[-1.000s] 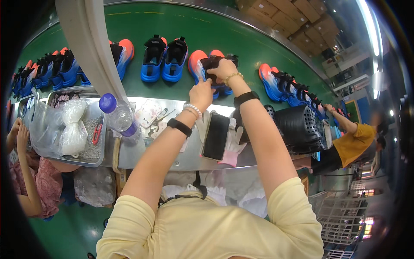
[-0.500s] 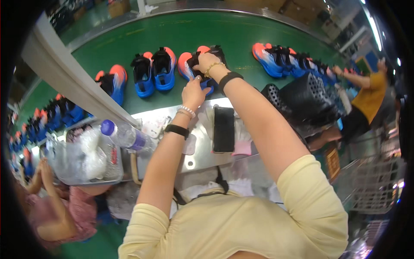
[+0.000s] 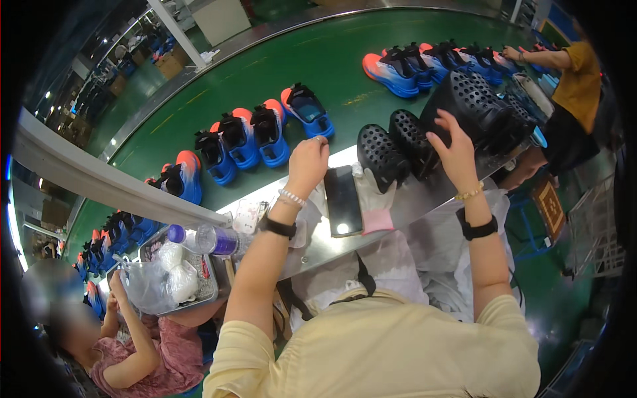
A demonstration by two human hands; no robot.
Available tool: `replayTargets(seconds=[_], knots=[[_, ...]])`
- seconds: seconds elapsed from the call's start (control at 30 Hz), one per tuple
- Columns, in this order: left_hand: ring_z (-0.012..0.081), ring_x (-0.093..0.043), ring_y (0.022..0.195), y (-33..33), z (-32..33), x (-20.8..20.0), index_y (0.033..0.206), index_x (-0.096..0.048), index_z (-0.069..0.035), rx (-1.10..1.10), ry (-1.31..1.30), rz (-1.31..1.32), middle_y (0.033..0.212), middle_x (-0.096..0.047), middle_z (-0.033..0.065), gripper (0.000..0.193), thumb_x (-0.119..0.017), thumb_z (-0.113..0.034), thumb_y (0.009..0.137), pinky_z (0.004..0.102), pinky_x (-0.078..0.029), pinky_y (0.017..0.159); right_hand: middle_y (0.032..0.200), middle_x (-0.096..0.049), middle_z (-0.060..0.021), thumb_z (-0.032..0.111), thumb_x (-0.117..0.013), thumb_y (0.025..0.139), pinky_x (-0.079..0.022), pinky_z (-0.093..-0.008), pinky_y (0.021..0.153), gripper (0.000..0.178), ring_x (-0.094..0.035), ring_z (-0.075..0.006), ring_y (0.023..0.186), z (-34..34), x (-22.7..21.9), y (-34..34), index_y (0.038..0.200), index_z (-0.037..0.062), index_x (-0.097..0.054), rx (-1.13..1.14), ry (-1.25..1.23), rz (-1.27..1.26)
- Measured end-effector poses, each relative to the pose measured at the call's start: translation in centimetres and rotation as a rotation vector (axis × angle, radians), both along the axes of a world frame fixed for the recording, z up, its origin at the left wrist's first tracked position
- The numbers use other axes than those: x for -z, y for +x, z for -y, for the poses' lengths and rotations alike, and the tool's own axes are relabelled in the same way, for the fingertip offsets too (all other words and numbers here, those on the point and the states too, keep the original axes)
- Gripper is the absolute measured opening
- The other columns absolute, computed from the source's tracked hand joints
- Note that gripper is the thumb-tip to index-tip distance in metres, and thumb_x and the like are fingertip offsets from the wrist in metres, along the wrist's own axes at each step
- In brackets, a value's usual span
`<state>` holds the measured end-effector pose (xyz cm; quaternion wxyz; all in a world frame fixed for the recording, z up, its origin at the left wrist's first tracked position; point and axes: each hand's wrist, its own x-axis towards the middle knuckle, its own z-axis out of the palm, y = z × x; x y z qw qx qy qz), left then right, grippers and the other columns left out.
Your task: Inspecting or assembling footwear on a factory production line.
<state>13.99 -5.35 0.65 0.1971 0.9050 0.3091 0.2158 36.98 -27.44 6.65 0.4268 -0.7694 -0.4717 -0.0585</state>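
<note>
My right hand (image 3: 455,151) is open, thumb and fingers apart, over the black perforated shoe-shaped pieces (image 3: 458,99) on the right. Between my hands stand two smaller black perforated pieces (image 3: 383,156). My left hand (image 3: 308,162) hovers at the green surface's near edge, its fingers curled with nothing visible in them. Just beyond it is a blue and orange sports shoe (image 3: 308,113) with a black upper. Several like it, including another blue shoe (image 3: 269,136), stand to its left. I cannot see either hand holding anything.
A black phone (image 3: 344,199) lies on the metal ledge (image 3: 312,249) beside a white and pink glove (image 3: 377,209). Left of it are a purple-capped bottle (image 3: 206,239) and a tray (image 3: 199,295) with plastic bags. A white post (image 3: 119,186) crosses the left. Co-workers sit at both sides.
Both hands have let go of the blue and orange shoe. My right hand has moved right to the black perforated pieces; my left has drawn back slightly. The view has also shifted.
</note>
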Motion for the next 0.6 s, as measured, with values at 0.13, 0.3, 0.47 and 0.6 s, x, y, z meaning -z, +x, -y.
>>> replayTargets(seconds=[0.13,0.3,0.47,0.6], knots=[[0.0325,-0.053,0.094,3.4,-1.3,-0.2,0.106,-0.06,-0.006,-0.159,0.322,0.225,0.101,-0.054,0.0135,0.026,-0.061,-0.012,0.081,0.0425,-0.048,0.079,0.11,-0.062,-0.022,0.03,-0.066,0.085,-0.045,-0.0362,0.088,0.046,-0.061,-0.0332,0.103,1.7,4.9,1.6,0.118,-0.0012,-0.057,0.022,-0.019,-0.294],[0.0389,-0.052,0.109,3.8,-5.9,3.0,0.114,-0.058,-0.004,-0.322,0.173,0.133,0.113,-0.053,0.0235,0.039,-0.067,-0.022,0.08,0.0415,-0.043,0.094,0.112,-0.06,-0.0235,0.035,-0.071,0.079,-0.046,-0.0409,0.087,0.06,-0.058,-0.0395,0.103,0.8,5.2,-0.4,0.123,0.0001,-0.05,0.074,-0.037,0.031],[0.0406,-0.06,0.096,3.4,-4.6,3.3,0.107,-0.063,-0.003,-0.263,-0.049,0.111,0.118,-0.053,0.0226,0.035,-0.07,-0.019,0.076,0.0445,-0.049,0.085,0.109,-0.061,-0.0248,0.033,-0.072,0.078,-0.046,-0.043,0.083,0.059,-0.058,-0.0405,0.101,0.0,4.6,-0.9,0.122,0.0019,-0.049,0.08,-0.103,-0.049],[0.04,-0.061,0.096,2.2,-3.8,3.5,0.107,-0.063,-0.005,-0.23,-0.087,0.141,0.118,-0.055,0.0232,0.034,-0.069,-0.019,0.077,0.0443,-0.049,0.084,0.094,-0.065,-0.0226,0.032,-0.072,0.079,-0.049,-0.0421,0.076,0.054,-0.063,-0.0387,0.087,-0.2,1.5,-1.9,0.12,0.0043,-0.051,0.152,-0.141,0.007]])
